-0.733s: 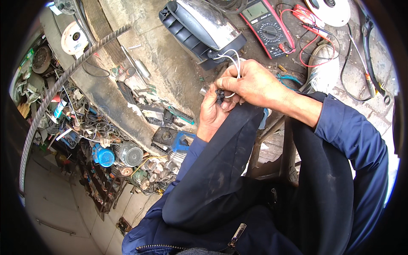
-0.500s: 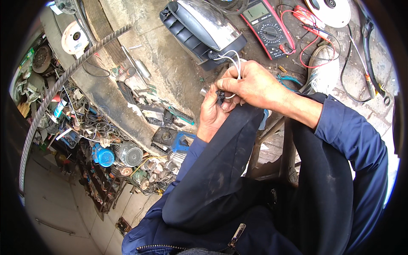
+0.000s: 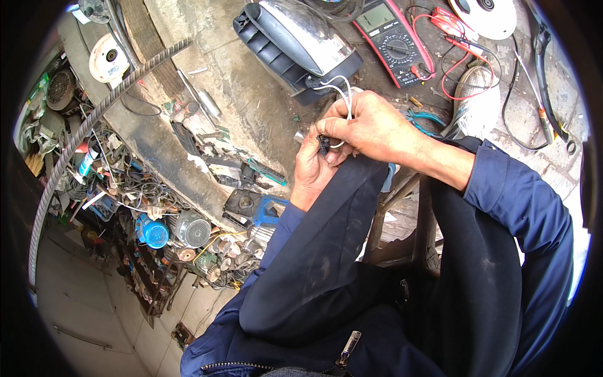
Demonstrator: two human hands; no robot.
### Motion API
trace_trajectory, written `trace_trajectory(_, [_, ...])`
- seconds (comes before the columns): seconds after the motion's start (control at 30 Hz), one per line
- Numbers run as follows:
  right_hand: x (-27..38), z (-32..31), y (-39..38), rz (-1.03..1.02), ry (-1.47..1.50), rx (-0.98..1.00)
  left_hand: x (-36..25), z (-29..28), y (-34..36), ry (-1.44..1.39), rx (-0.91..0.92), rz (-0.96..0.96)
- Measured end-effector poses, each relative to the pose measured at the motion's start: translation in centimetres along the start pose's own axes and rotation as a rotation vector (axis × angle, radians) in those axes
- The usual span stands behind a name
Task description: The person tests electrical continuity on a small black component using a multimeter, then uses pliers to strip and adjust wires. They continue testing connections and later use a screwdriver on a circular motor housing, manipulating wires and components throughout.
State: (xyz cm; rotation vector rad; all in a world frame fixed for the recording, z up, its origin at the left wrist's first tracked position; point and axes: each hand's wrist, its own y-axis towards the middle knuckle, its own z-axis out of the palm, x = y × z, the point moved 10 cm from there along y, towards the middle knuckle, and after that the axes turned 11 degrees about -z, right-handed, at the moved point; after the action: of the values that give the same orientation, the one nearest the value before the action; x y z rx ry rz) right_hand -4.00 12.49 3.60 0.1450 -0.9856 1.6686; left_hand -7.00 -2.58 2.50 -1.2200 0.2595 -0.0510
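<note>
Close together above my left knee, both hands work on a small black part (image 3: 323, 144) whose exact kind I cannot make out. My left hand (image 3: 308, 166) is closed around it, thumb and fingers pinching it from the left. White wires (image 3: 347, 94) loop down from a grey and chrome appliance body (image 3: 301, 44) into my right hand (image 3: 380, 125), which is closed with its thumb against the black part. Its fingertips are mostly hidden under the hand. The appliance body lies on its side on the ground just beyond my hands.
A red-framed multimeter (image 3: 396, 47) with red and black leads lies right of the appliance, near my shoe (image 3: 477, 100). Blue-handled pliers (image 3: 424, 119) rest beside the shoe. A ribbed steel bar (image 3: 81, 129) arcs along the left, over piled motors and scrap parts (image 3: 154, 232).
Both hands stay at the black part with only slight finger shifts; the right hand's fingers have moved a little left. The whole view has shifted very slightly.
</note>
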Motion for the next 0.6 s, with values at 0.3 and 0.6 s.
trace_trajectory(0.3, [-0.1,-0.2,0.3,-0.058,-0.107,0.001,-0.1,0.4,0.1,0.037,0.027,-0.005])
trace_trajectory(0.6, [1.6,-0.4,-0.7,-0.02,-0.018,0.007,-0.2,0.1,0.4,-0.022,0.065,0.025])
